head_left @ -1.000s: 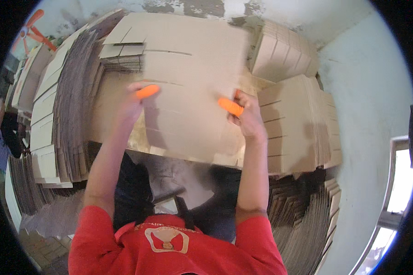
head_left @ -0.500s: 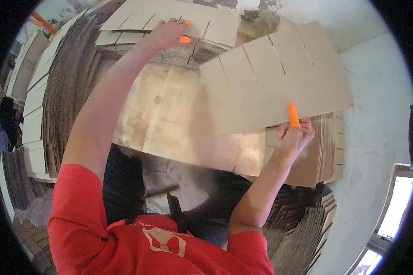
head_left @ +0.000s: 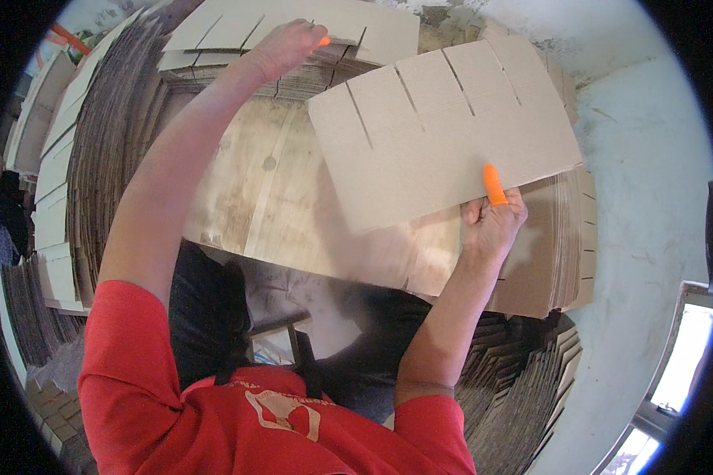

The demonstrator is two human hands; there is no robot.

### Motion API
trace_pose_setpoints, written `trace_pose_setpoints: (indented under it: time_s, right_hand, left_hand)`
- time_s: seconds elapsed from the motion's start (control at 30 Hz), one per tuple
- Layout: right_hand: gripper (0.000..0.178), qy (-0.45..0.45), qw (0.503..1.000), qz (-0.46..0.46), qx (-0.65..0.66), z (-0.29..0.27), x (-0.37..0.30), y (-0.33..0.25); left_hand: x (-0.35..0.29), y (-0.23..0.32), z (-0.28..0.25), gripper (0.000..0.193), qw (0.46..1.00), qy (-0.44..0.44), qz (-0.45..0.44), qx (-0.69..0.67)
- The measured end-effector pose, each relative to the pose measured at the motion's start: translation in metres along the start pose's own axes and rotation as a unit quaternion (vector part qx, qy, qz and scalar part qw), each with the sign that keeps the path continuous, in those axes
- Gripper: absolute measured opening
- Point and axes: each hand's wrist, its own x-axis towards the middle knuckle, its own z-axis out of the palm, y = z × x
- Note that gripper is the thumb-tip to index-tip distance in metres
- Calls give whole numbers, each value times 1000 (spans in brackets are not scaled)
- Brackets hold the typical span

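My right hand (head_left: 495, 222) grips the near edge of a slotted cardboard sheet (head_left: 444, 142), with an orange-covered thumb lying on its upper face. The brown sheet is tilted and held above the wooden board (head_left: 265, 206), its several slits toward the far side. At the far stack my left hand (head_left: 289, 47) has its fingers closed at the near edge of the top slotted cardboard sheet (head_left: 222, 28). One orange finger cover shows there; its other fingers are partly hidden. The top sheet sits slightly apart from the stack beneath it (head_left: 293, 83).
Tall stacks of slotted cardboard (head_left: 107, 142) line the left side. Another cardboard stack (head_left: 547, 245) stands at the right, beside a pale wall (head_left: 642, 198). More sheets (head_left: 523, 388) are stacked low at the lower right. A window (head_left: 681, 356) is at the right edge.
My right hand has brought its cardboard sheet left and slightly nearer the far stack. My left hand has shifted slightly farther away, and its fingers have closed at the top sheet's edge.
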Motion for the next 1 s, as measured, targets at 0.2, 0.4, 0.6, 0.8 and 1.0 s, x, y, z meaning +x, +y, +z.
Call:
trace_pose_setpoints:
  time_s: [0.2, 0.4, 0.6, 0.8, 1.0]
  right_hand:
    - [28, -18, 1000, 7, -1, -1, 2, 2]
    - [25, -5, 998, -17, -53, 0, -1, -5]
    - [25, 25, 999, 22, 20, -2, 2, -7]
    - [26, 7, 999, -31, 24, -3, 0, -4]
    - [26, 24, 998, -60, -11, 12, -8, -12]
  left_hand:
    - [-5, 18, 16, 25, 990, 44, 89, 105]
    - [14, 17, 13, 13, 992, 85, -84, -31]
    - [22, -16, 29, 13, 958, 90, -173, -209]
    - [20, -13, 21, 40, 992, 125, 14, -2]
    - [7, 34, -16, 42, 982, 70, 114, 133]
